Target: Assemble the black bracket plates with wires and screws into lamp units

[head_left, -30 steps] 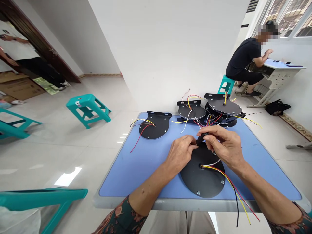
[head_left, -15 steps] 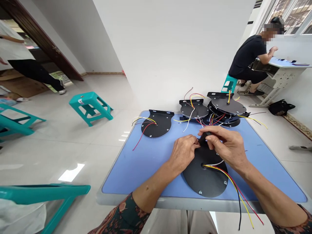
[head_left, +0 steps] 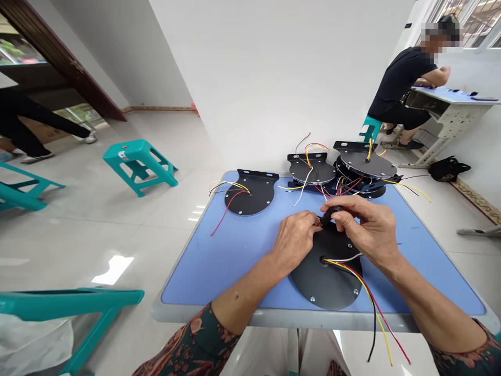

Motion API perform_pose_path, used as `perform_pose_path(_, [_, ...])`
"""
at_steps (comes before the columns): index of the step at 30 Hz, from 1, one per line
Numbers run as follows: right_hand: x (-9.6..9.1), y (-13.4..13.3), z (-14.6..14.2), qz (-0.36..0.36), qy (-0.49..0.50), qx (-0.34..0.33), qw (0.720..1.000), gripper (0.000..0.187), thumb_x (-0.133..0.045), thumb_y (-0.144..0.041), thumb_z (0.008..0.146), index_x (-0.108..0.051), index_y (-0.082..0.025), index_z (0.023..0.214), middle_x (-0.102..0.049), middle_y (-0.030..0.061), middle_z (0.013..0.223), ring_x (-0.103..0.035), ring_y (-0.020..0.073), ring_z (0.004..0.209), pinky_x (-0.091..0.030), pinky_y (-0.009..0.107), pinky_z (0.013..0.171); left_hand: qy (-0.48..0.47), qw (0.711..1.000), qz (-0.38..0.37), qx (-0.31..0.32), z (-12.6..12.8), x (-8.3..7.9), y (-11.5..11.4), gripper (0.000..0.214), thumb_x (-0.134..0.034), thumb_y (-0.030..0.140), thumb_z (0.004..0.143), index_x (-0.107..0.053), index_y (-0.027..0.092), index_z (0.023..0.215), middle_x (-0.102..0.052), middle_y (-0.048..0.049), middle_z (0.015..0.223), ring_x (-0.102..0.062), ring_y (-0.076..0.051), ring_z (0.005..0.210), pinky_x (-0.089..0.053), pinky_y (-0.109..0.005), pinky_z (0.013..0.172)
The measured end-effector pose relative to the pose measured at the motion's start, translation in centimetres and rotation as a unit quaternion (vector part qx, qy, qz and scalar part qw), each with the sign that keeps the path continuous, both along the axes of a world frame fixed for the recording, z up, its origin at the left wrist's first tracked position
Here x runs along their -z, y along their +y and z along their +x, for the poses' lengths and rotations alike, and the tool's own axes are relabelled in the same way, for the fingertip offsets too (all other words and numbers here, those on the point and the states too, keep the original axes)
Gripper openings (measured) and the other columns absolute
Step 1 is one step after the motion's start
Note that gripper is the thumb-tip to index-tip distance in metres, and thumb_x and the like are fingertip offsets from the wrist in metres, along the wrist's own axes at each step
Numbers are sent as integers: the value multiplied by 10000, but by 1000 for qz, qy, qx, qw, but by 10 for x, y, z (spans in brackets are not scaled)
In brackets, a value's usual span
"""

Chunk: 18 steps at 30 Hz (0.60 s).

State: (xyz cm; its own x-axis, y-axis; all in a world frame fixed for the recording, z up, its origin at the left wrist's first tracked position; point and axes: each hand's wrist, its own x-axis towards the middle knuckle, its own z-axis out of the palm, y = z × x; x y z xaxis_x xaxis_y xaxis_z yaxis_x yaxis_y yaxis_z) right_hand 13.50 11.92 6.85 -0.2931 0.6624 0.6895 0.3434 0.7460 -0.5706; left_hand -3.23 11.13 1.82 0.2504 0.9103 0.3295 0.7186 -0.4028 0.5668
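Near the table's front, a round black plate [head_left: 326,284] lies flat with silver screws around its rim. Red, yellow, black and white wires [head_left: 368,290] come out of its centre hole and hang over the front edge. Above the plate's far edge, my right hand [head_left: 366,224] is closed around a short black screwdriver [head_left: 331,213], tilted with its lower end toward my left fingers. My left hand [head_left: 295,235] pinches at that lower end, by the plate's far left edge. What its fingertips hold is hidden, as is the screwdriver's tip.
Another wired black plate [head_left: 250,201] lies at the table's back left. Several more [head_left: 366,163] are stacked at the back right against the white wall. Teal stools [head_left: 139,164] stand on the floor at left. A person [head_left: 410,83] sits at another desk; someone walks by the doorway.
My view has shifted slightly, so the table sits a little higher. Both hands keep their hold at the plate's far edge. The person by the doorway has moved left.
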Motion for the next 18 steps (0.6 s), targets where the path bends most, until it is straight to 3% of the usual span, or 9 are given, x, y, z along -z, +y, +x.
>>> perform_pose_path(6, [2, -2, -3, 14, 0, 27, 1000, 87, -675, -254, 928, -750, -213, 947, -774, 3, 839, -632, 96, 554, -528, 229, 565, -4, 1000, -5, -8, 0, -2, 1, 117, -635, 100, 906, -689, 195, 864, -736, -15, 889, -699, -180, 843, -523, -271, 786])
perform_pose_path(13, [5, 2, 0, 18, -6, -15, 1000, 157, -628, -243, 950, -719, -215, 1075, -786, 17, 926, -649, 96, 589, -526, 230, 556, 5, 1000, -20, -5, 0, -4, 1, 71, -657, 135, 916, -681, 202, 918, -741, -14, 934, -697, -186, 885, -519, -283, 820])
perform_pose_path(18, [4, 2, 0, 35, -6, 16, 999, 88, -639, -197, 927, -716, -212, 966, -778, -3, 825, -663, 106, 609, -515, 228, 573, 0, 1000, -20, -7, 0, -3, 1, 59, -678, 150, 910, -666, 200, 880, -734, -17, 925, -688, -186, 871, -513, -283, 811])
